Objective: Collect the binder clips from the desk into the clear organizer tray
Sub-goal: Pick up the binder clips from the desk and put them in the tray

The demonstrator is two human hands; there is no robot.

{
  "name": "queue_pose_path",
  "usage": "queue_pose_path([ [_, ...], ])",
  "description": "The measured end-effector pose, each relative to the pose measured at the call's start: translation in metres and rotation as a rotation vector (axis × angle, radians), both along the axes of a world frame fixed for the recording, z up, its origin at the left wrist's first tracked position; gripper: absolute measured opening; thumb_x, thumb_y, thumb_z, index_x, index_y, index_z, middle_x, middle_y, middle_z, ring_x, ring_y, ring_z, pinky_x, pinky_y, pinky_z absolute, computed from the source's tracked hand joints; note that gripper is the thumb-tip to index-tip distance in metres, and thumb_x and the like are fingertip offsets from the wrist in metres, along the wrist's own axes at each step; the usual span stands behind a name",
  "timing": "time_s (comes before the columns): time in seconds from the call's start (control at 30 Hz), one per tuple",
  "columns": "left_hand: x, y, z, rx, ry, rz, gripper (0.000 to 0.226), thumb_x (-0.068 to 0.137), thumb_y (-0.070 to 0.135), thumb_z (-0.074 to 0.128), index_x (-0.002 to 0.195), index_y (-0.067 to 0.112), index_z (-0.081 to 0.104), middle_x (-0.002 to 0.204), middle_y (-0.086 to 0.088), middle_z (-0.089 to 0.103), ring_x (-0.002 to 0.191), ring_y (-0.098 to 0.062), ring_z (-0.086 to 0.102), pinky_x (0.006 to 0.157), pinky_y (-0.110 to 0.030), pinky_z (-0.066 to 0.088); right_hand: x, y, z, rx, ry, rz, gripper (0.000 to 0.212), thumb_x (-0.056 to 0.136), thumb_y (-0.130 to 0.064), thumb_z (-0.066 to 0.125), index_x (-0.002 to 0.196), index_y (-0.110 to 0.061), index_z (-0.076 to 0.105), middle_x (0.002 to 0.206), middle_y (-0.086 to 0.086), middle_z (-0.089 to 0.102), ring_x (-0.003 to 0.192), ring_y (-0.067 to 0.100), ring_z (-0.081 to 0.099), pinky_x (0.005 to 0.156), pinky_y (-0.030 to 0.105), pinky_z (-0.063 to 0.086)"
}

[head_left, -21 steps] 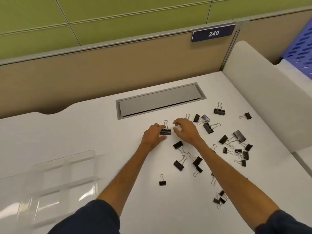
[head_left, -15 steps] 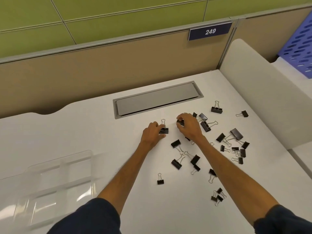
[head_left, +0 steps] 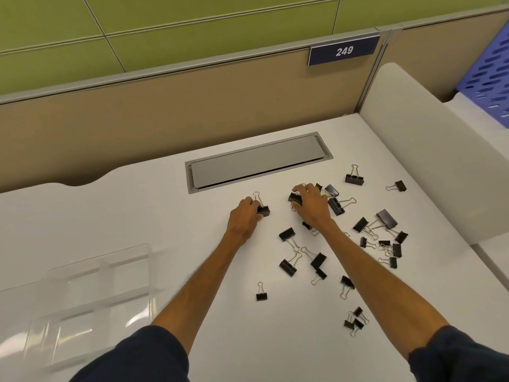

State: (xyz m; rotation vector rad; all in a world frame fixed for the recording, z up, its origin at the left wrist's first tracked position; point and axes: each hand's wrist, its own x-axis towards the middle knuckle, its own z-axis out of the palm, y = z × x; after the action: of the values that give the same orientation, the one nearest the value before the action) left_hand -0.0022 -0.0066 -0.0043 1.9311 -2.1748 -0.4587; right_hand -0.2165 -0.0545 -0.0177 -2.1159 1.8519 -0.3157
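A person's left hand (head_left: pixel 243 216) pinches one black binder clip (head_left: pixel 263 210) on the white desk (head_left: pixel 137 210), while the right hand (head_left: pixel 311 206) closes its fingers around another clip (head_left: pixel 294 197) beside the grey cable hatch (head_left: pixel 257 162). Some two dozen binder clips (head_left: pixel 358 244) lie scattered to the right. The clear organizer tray (head_left: pixel 82 296), near left, appears empty; collection looks barely begun.

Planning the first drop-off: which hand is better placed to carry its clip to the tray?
Left hand: it pinches a clip, and the tray lies on its side, so no crossing.
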Motion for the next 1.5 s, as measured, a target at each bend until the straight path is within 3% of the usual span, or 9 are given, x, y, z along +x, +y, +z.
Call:
queue_pose_path([
  [0.27,0.012,0.009,0.01,-0.08,-0.022,0.033,0.026,0.098,0.022,0.052,0.121,0.011,0.054,0.117,-0.008,0.054,0.101,-0.022,0.054,0.08,-0.031,0.046,0.003,0.0,0.004,-0.034,0.058,0.006,0.034,0.096,-0.021,0.055,0.13,-0.022,0.05,0.127,0.006,0.056,0.118,0.027,0.051,0.097,0.051,0.036],
  [0.57,0.028,0.029,0.033,-0.116,-0.004,0.129,0.028,0.096,0.027,0.055,0.119,0.011,0.056,0.116,-0.006,0.056,0.101,-0.023,0.055,0.081,-0.037,0.05,0.022,0.019,0.036,-0.12,-0.053,0.093,0.039,0.094,-0.021,0.059,0.132,-0.017,0.05,0.131,0.003,0.057,0.117,0.025,0.051,0.089,0.043,0.037],
  [0.77,0.048,0.055,0.051,-0.162,0.039,0.218,0.027,0.094,0.024,0.056,0.118,0.011,0.057,0.114,-0.006,0.053,0.099,-0.023,0.055,0.079,-0.035,0.05,0.041,0.035,0.059,-0.088,-0.144,0.184,0.04,0.094,-0.019,0.059,0.133,-0.016,0.049,0.128,0.004,0.059,0.118,0.024,0.05,0.095,0.042,0.037],
  [0.93,0.074,0.078,0.066,-0.189,0.057,0.298,0.026,0.095,0.023,0.054,0.119,0.012,0.058,0.115,-0.006,0.055,0.099,-0.023,0.055,0.078,-0.033,0.047,0.079,0.051,0.078,-0.081,-0.198,0.259,0.038,0.093,-0.019,0.061,0.13,-0.018,0.051,0.121,0.002,0.062,0.115,0.024,0.052,0.096,0.042,0.04],
  [1.23,0.161,0.13,0.08,-0.221,-0.004,0.361,0.025,0.095,0.022,0.056,0.118,0.012,0.058,0.112,-0.006,0.057,0.099,-0.023,0.055,0.076,-0.035,0.047,0.17,0.087,0.09,-0.024,-0.317,0.352,0.048,0.086,0.001,0.055,0.128,-0.019,0.05,0.115,0.002,0.058,0.114,0.02,0.047,0.088,0.039,0.047],
  [1.5,0.264,0.185,0.083,-0.214,-0.059,0.429,0.022,0.094,0.022,0.058,0.115,0.014,0.058,0.111,-0.004,0.057,0.097,-0.022,0.055,0.076,-0.038,0.049,0.276,0.13,0.09,0.002,-0.346,0.4,0.046,0.087,0.001,0.053,0.127,-0.021,0.05,0.115,0.0,0.058,0.114,0.02,0.048,0.089,0.043,0.048],
])
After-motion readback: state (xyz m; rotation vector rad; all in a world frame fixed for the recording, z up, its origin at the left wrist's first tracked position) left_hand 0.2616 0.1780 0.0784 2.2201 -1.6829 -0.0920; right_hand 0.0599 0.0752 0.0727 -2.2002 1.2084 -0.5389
